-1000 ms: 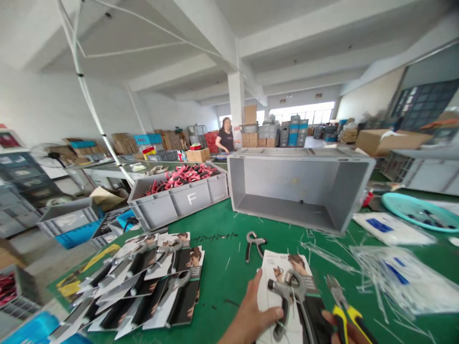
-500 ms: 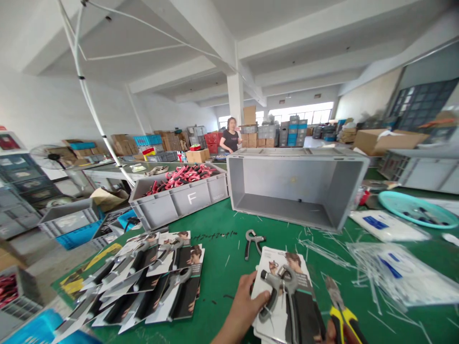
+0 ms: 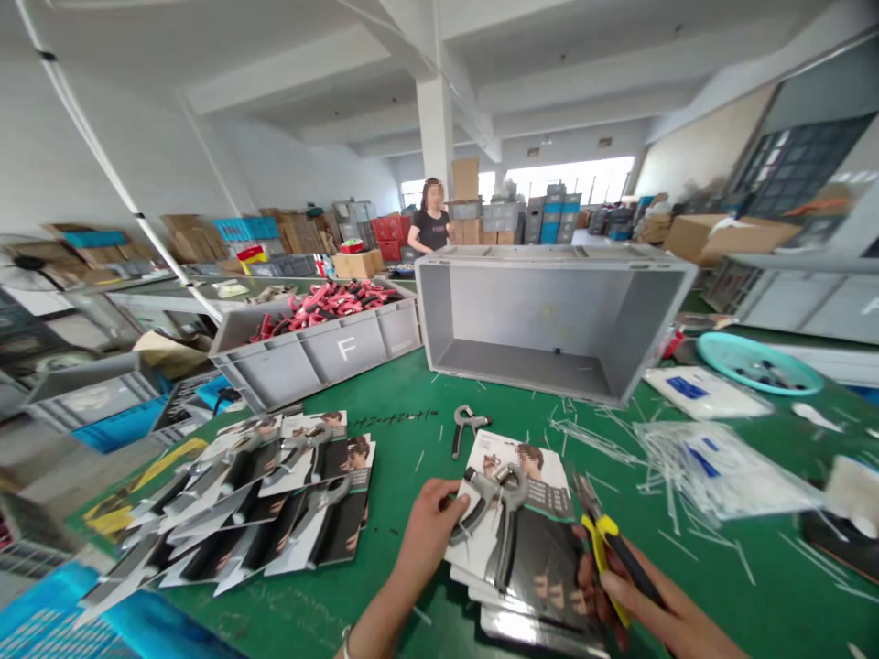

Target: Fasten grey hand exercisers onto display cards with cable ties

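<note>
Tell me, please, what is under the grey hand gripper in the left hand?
A stack of printed cards lies under the grey hand gripper held by the left hand. The lower cards are covered, so their fronts cannot be seen.

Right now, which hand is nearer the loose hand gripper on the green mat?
Left. The left hand is below and slightly left of the loose hand gripper; the right hand is farther off, below and to its right.
</note>
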Available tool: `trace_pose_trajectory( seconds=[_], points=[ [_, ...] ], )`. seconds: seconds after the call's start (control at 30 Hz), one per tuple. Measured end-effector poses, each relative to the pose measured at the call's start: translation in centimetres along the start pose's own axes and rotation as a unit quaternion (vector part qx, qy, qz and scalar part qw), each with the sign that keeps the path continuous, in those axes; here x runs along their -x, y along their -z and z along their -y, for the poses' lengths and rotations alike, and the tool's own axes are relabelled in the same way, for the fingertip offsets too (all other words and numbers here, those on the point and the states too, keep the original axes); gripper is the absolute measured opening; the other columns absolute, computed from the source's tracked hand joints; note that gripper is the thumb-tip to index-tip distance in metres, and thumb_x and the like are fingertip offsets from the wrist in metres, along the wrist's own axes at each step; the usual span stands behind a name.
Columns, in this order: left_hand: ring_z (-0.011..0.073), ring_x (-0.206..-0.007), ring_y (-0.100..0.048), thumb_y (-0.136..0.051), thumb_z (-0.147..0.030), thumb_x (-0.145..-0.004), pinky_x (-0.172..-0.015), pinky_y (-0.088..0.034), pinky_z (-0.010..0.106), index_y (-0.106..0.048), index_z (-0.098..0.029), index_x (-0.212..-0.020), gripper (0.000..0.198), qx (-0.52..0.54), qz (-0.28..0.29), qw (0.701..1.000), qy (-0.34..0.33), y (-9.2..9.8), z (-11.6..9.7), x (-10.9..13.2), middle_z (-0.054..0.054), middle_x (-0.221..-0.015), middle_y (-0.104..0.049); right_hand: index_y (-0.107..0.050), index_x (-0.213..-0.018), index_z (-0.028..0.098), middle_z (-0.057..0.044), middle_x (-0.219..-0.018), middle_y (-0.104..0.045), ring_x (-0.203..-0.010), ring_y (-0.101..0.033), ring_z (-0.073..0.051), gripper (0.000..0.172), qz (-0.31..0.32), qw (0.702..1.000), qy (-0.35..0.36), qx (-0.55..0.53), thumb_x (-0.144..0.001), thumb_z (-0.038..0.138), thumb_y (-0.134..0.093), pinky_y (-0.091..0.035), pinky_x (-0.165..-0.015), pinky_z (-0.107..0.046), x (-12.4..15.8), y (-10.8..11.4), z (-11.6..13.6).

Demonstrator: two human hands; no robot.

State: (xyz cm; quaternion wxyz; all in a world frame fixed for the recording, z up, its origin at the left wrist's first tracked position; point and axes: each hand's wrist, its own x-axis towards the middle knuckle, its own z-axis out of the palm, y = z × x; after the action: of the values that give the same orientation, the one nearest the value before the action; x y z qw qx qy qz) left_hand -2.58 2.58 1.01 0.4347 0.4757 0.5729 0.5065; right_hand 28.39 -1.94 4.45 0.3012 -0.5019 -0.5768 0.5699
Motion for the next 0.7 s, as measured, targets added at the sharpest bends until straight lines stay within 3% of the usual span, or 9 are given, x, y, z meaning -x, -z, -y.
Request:
trace_pose_trajectory(
  seconds=[0.07, 0.13, 0.23, 0.33, 0.57, 0.7],
  points=[
    [0.0196, -0.078, -0.060, -0.075, -0.038, -0.071, -0.073, -0.044, 0.027, -0.075, -0.015, -0.086, 0.027, 0.027, -0.011, 0.999, 0.026, 0.0, -0.3, 0.4, 0.005, -0.083, -0.070, -0.044, -0.146, 0.026, -0.013, -0.131, -0.062, -0.111, -0.064, -0.032, 0.062, 0.001, 0.977, 0.051, 0.206, -0.092, 0.056, -0.052, -0.056, -0.088, -0.044, -0.9, 1.6, 0.6],
    [0.0179, -0.070, -0.060, -0.072, -0.042, -0.074, -0.066, -0.044, 0.026, -0.072, -0.014, -0.089, 0.032, 0.060, -0.004, 0.996, 0.068, -0.4, -0.3, 0.7, 0.004, -0.078, -0.071, -0.032, -0.153, 0.028, -0.012, -0.142, -0.053, -0.124, -0.055, -0.032, 0.064, -0.005, 0.917, 0.116, 0.381, -0.095, 0.050, -0.050, -0.046, -0.104, -0.050, -1.8, 2.7, 1.0],
    [0.0150, -0.061, -0.059, -0.067, -0.044, -0.078, -0.059, -0.043, 0.024, -0.065, -0.014, -0.091, 0.033, 0.086, -0.010, 0.991, 0.097, -1.1, 0.0, 1.3, 0.002, -0.071, -0.069, -0.021, -0.157, 0.028, -0.013, -0.137, -0.056, -0.116, -0.058, -0.031, 0.065, 0.003, 0.818, 0.193, 0.542, -0.098, 0.041, -0.045, -0.047, -0.099, -0.051, -2.9, 3.1, 1.4],
    [0.0142, -0.063, -0.061, -0.066, -0.042, -0.079, -0.061, -0.044, 0.023, -0.061, -0.015, -0.091, 0.029, 0.098, -0.020, 0.990, 0.097, -1.6, -0.1, 1.7, 0.001, -0.073, -0.069, -0.017, -0.158, 0.028, -0.013, -0.135, -0.056, -0.109, -0.057, -0.033, 0.068, 0.013, 0.753, 0.233, 0.615, -0.096, 0.031, -0.046, -0.049, -0.090, -0.052, -3.5, 2.5, 2.0],
    [0.0153, -0.062, -0.063, -0.066, -0.039, -0.078, -0.061, -0.046, 0.025, -0.057, -0.017, -0.088, 0.026, 0.127, -0.019, 0.988, 0.091, -2.0, -1.5, 2.0, 0.000, -0.070, -0.069, -0.023, -0.157, 0.023, -0.016, -0.137, -0.053, -0.107, -0.052, -0.038, 0.076, 0.002, 0.688, 0.275, 0.672, -0.085, 0.017, -0.047, -0.043, -0.087, -0.054, -4.9, 0.9, 4.2],
    [0.0138, -0.061, -0.061, -0.066, -0.038, -0.079, -0.060, -0.044, 0.024, -0.057, -0.017, -0.087, 0.024, 0.118, -0.017, 0.990, 0.081, -2.0, -1.7, 2.0, 0.000, -0.069, -0.068, -0.027, -0.154, 0.020, -0.017, -0.133, -0.055, -0.107, -0.051, -0.039, 0.080, 0.016, 0.681, 0.279, 0.676, -0.079, 0.015, -0.053, -0.043, -0.089, -0.056, -5.4, 0.0, 4.8]
  ],
)
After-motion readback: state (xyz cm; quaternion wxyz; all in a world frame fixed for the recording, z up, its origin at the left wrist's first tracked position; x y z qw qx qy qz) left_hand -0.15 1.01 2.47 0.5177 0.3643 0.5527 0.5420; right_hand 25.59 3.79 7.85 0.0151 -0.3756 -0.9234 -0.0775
